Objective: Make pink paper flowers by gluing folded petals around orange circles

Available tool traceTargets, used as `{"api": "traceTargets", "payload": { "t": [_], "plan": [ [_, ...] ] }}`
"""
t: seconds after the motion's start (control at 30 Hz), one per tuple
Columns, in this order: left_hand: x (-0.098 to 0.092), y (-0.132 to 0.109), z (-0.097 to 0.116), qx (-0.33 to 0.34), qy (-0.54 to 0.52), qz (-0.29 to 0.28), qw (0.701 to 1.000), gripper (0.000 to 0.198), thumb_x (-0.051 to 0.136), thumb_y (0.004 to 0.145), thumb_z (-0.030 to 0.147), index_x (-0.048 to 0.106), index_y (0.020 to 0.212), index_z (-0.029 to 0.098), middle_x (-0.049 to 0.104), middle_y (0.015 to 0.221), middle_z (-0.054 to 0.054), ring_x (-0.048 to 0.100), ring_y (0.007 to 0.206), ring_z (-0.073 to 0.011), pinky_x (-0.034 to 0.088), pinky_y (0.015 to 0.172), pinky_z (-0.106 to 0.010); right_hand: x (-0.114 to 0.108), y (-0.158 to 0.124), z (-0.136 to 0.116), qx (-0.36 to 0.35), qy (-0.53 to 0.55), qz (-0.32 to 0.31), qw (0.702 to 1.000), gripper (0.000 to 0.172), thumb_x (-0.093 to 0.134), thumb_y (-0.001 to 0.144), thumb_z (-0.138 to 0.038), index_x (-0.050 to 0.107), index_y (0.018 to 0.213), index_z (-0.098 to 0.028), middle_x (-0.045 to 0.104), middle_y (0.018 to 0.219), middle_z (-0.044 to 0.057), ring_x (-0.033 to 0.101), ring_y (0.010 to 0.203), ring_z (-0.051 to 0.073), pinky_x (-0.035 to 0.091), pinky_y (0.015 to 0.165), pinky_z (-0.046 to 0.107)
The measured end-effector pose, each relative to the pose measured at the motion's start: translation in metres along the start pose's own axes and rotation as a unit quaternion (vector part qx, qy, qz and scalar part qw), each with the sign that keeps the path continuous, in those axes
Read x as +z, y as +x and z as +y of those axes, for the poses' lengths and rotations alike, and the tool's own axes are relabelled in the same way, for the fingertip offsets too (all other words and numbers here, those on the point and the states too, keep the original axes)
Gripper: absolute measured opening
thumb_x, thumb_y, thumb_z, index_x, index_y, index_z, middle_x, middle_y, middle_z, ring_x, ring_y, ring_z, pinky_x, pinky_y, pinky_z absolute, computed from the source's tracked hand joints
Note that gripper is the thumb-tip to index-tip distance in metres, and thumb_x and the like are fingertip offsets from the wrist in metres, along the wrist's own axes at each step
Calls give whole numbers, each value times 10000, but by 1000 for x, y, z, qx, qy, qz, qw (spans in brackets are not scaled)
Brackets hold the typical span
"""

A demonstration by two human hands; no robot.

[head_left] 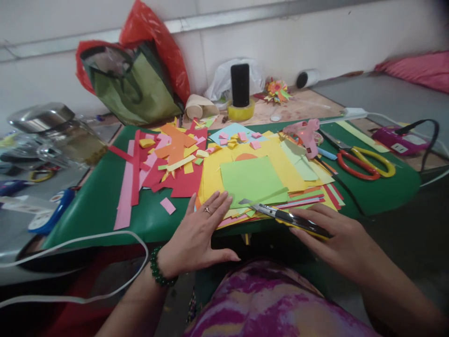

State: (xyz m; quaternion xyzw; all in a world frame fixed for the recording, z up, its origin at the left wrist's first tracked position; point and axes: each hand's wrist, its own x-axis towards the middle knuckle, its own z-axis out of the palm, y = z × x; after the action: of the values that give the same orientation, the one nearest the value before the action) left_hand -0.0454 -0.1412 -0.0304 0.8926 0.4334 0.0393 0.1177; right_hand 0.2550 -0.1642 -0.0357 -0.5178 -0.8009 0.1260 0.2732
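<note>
Pale wall (315, 37) at the far side; a smooth green mat (94, 206) covers the brown worktop (298, 112), probably to protect it. Near the centre, a light-green rectangular paper sheet (250, 180) lies atop larger yellow paper sheets (211, 173). The left hand (199, 234), flat with thumb spread wide, rests its fingertips at the sheet's near left corner, apparently steadying it. The right hand (336, 238) grips a black-and-silver utility knife (277, 214), blade pointing left over the sheet's near edge; whether it touches cannot be told. Farther right, a pink plastic glue gun (308, 135) and metal scissors with red and yellow handles (348, 150) lie aside, seemingly for easy reach.
</note>
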Motion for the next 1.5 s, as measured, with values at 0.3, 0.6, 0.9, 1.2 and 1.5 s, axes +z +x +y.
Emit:
{"api": "traceTargets", "payload": {
  "t": [0.3,0.6,0.9,1.2,1.5],
  "plan": [
    [0,3,-2,2,-15,-31,999,1058,385,723,868,245,1527,194,295,1560,-152,288,1435,-357,98,1152,-632,11,6,-10,-32,-6,-1,999,235,540,902,-257,673,1092,-212,686,938,78,698,795,190,562,649,279],
    [5,2,-3,9,3,-17,1000,1074,350,725,877,211,1534,185,302,1558,-146,291,1435,-345,80,1166,-599,10,5,-8,-27,4,-19,999,221,538,896,-253,685,1055,-209,684,897,79,693,734,182,559,608,273],
    [10,0,-5,21,26,4,999,1084,371,723,869,136,1549,206,330,1547,-157,307,1427,-350,96,1168,-586,10,6,-9,-24,17,-24,999,225,543,891,-264,695,1047,-209,689,915,84,694,770,192,572,657,289],
    [10,1,-3,17,39,0,999,1080,353,728,870,171,1544,185,326,1547,-159,295,1434,-341,71,1172,-578,15,7,-10,-27,10,-37,999,245,545,894,-258,677,1096,-217,693,997,87,695,818,193,584,734,311],
    [11,0,-3,17,42,16,999,1074,385,725,861,172,1544,198,349,1538,-158,309,1428,-338,90,1176,-574,12,8,-8,-25,24,-52,998,262,534,902,-263,670,1124,-238,702,1013,84,701,854,207,594,743,329]
  ]
}}
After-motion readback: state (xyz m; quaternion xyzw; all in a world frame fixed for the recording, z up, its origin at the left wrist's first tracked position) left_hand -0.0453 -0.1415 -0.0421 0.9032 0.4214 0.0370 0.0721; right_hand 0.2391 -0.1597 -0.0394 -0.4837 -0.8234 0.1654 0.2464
